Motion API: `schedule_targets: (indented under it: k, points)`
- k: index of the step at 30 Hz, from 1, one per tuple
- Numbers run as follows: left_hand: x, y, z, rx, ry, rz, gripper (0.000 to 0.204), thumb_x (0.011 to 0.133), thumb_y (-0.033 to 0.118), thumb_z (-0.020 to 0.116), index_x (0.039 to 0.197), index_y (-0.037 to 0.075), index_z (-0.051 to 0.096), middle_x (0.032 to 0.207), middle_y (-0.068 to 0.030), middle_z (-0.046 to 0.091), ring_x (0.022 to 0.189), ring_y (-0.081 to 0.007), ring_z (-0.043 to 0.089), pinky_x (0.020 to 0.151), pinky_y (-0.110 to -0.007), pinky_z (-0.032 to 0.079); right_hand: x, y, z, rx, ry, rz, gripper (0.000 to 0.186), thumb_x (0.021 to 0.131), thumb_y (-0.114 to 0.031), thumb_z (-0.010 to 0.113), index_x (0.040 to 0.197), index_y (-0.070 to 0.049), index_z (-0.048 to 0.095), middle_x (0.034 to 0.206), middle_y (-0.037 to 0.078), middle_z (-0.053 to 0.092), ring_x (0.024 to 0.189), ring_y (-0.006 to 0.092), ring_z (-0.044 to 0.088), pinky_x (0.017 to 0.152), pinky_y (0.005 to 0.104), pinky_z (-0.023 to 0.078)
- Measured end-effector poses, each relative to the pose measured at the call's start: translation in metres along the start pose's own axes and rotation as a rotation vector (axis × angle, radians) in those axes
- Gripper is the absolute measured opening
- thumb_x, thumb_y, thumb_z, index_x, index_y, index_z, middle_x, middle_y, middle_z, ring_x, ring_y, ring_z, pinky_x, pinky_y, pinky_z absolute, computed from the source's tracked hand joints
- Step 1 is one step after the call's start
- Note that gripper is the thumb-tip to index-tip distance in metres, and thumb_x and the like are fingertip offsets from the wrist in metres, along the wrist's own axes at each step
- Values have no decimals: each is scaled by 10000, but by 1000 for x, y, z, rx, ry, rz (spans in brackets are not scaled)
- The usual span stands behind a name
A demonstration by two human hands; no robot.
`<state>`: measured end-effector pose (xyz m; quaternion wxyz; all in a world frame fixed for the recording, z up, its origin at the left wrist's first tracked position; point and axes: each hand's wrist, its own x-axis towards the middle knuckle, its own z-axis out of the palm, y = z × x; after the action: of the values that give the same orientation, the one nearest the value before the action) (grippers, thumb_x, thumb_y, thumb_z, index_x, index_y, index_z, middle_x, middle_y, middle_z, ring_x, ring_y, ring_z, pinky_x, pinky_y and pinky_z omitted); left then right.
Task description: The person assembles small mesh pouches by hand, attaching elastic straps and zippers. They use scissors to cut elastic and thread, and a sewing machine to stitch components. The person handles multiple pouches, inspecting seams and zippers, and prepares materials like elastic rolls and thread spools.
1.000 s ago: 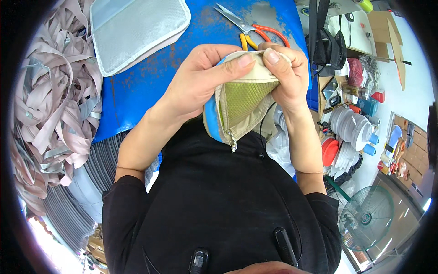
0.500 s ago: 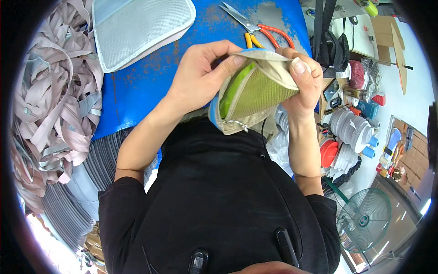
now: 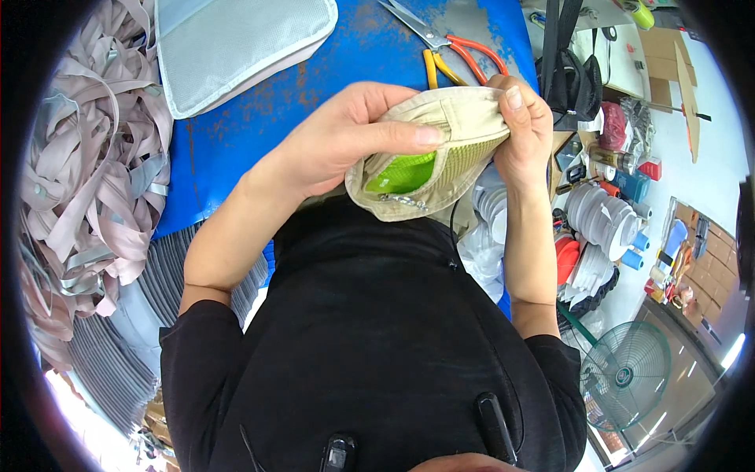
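A beige fabric pouch (image 3: 475,116) with mesh and a bright green patch showing inside is held up in front of my waist. My left hand (image 3: 346,135) grips its left side, thumb lying over the near face and fingers hidden behind the cloth. At the upper right, the rim is pinched between thumb and fingers of my right hand (image 3: 525,130). A small zipper or chain-like strip runs along the lower edge of the pouch. Just beyond lie orange-handled scissors (image 3: 478,61) and a yellow-handled tool (image 3: 431,71), partly hidden by the pouch.
Grey mesh panels (image 3: 244,51) are stacked on the blue worktable (image 3: 228,157). Tangled pinkish-grey strips (image 3: 98,157) heap at the left, above grey coiled material (image 3: 110,362). White rolls (image 3: 602,216), black straps (image 3: 578,86) and a green fan (image 3: 627,376) stand at the right.
The pouch has been turned and tilted, so its beige outer cloth shows more and the opening less. My left thumb has slid rightward across it; both hands keep their hold.
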<state>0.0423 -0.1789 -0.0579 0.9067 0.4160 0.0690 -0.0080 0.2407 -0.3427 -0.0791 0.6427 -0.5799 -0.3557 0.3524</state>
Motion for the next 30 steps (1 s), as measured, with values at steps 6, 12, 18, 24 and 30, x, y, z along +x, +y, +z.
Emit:
schedule_targets:
  k: [6, 12, 18, 24, 30]
  points:
    - [-1, 5, -10, 239, -40, -33, 488, 871, 174, 775, 1270, -82, 656, 1097, -82, 748, 976, -114, 698, 893, -277, 554, 1, -29, 18, -60, -68, 73, 288, 1039, -287, 664, 845, -78, 625, 753, -75, 554, 700, 8, 436, 632, 216, 355]
    - [8, 10, -3, 452, -32, -35, 450, 834, 105, 806, 1224, -69, 667, 1055, -58, 740, 944, -100, 679, 876, -268, 547, 4, -43, 36, -77, -126, 84, 217, 1004, -207, 715, 855, -72, 631, 782, -52, 630, 712, -2, 517, 633, 196, 405]
    - [9, -3, -4, 368, -10, 52, 417, 848, 156, 839, 1182, -43, 690, 1025, -58, 735, 927, -109, 679, 849, -272, 550, 4, -30, 35, 19, -109, 99, 215, 989, -197, 731, 854, -76, 616, 772, -48, 628, 701, 4, 517, 629, 197, 406]
    - [8, -14, -4, 32, -4, -16, 381, 941, 265, 791, 1156, -38, 709, 992, -49, 735, 894, -84, 680, 798, -246, 554, 6, -22, 32, 4, -131, 45, 226, 977, -177, 742, 838, -80, 593, 774, -43, 632, 696, 7, 525, 628, 198, 416]
    - [9, -17, -7, 31, -31, -40, 424, 1032, 286, 663, 1257, -73, 647, 1101, -86, 738, 956, -99, 701, 832, -246, 566, 6, -16, 35, 80, -105, 12, 218, 975, -148, 736, 843, -83, 575, 778, -33, 628, 694, 15, 529, 631, 196, 423]
